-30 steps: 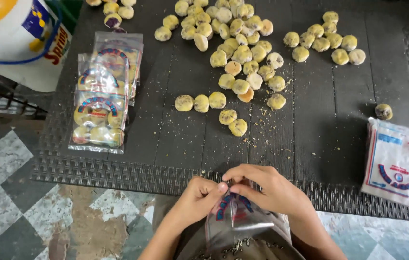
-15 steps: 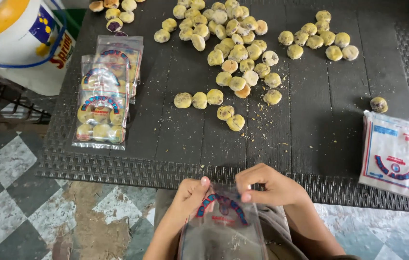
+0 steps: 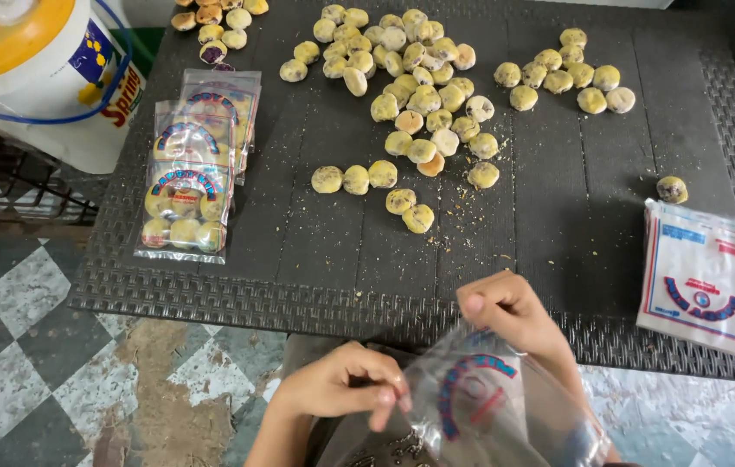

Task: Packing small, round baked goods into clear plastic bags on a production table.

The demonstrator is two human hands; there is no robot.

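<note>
A clear printed plastic bag (image 3: 480, 406) sits between my hands below the near edge of the dark woven table (image 3: 298, 251). My left hand (image 3: 337, 385) pinches the bag's left rim with thumb and fingers. Gripping the upper right rim is my right hand (image 3: 510, 311), so the mouth is pulled apart. Several round yellow cookies (image 3: 410, 95) lie scattered over the table's far half, and the nearest ones (image 3: 409, 209) are a short way beyond my hands.
Filled cookie packets (image 3: 190, 173) are stacked at the table's left. A pile of empty printed bags (image 3: 703, 278) lies at the right edge. A white bucket with an orange lid (image 3: 34, 69) stands at the far left. Checkered floor tiles (image 3: 30, 346) show below.
My hands have drawn apart and slightly toward me, spreading the bag's mouth wider. The view has shifted a little; nothing on the table has moved.
</note>
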